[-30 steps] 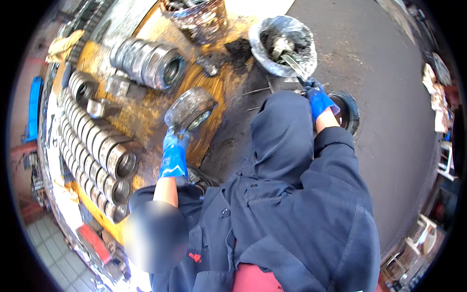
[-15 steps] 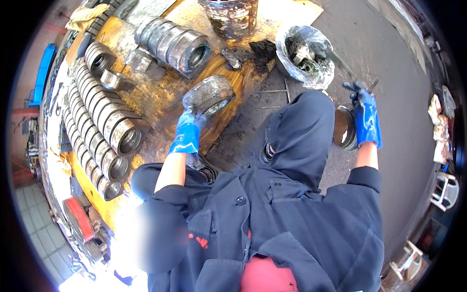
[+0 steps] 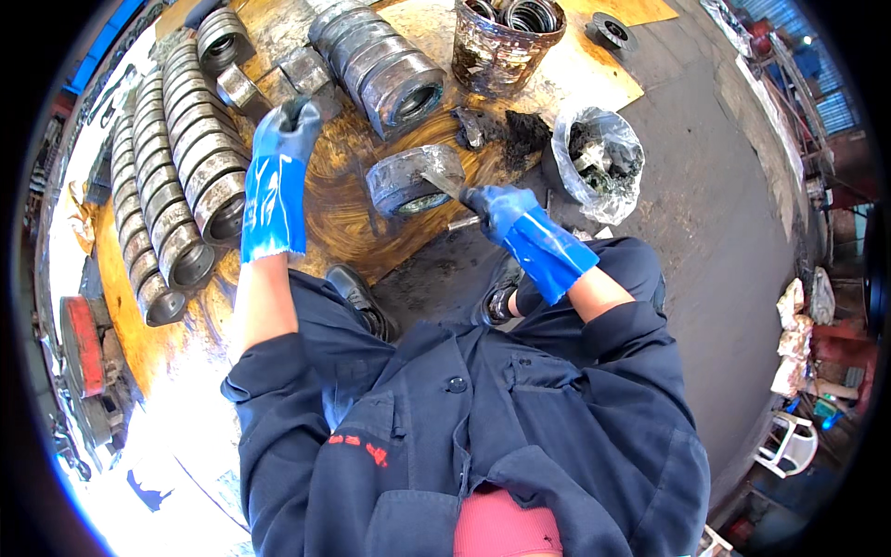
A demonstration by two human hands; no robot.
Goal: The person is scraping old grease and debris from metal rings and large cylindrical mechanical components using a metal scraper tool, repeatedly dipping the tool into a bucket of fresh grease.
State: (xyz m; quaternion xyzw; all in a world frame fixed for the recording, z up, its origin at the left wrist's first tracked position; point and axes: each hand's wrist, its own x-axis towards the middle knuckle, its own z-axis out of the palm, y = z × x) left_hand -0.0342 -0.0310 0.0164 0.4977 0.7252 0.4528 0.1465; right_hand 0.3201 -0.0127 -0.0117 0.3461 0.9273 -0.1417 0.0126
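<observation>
My left hand (image 3: 286,139), in a blue glove, is raised over the oily wooden board beside a short metal ring (image 3: 306,74). Its fingers are bent and dark against the board, so whether they grip anything is unclear. A wide, grimy metal ring (image 3: 408,181) rests on the board between my hands. My right hand (image 3: 509,212), gloved in blue too, is closed round the handle of a scraper (image 3: 444,184). The scraper's flat blade points left and overlaps the ring's right side; contact cannot be made out.
Long rows of metal rings (image 3: 200,139) line the board's left side, with a thicker stack (image 3: 380,70) farther back. A stained bucket (image 3: 506,46) holds more rings. Dark sludge (image 3: 524,139) lies by a bag-lined bin (image 3: 599,167). Grey floor (image 3: 715,213) extends right.
My left hand has let go of the wide ring and moved up and left. My right hand has come in from the far right with the scraper to the ring. The view has shifted.
</observation>
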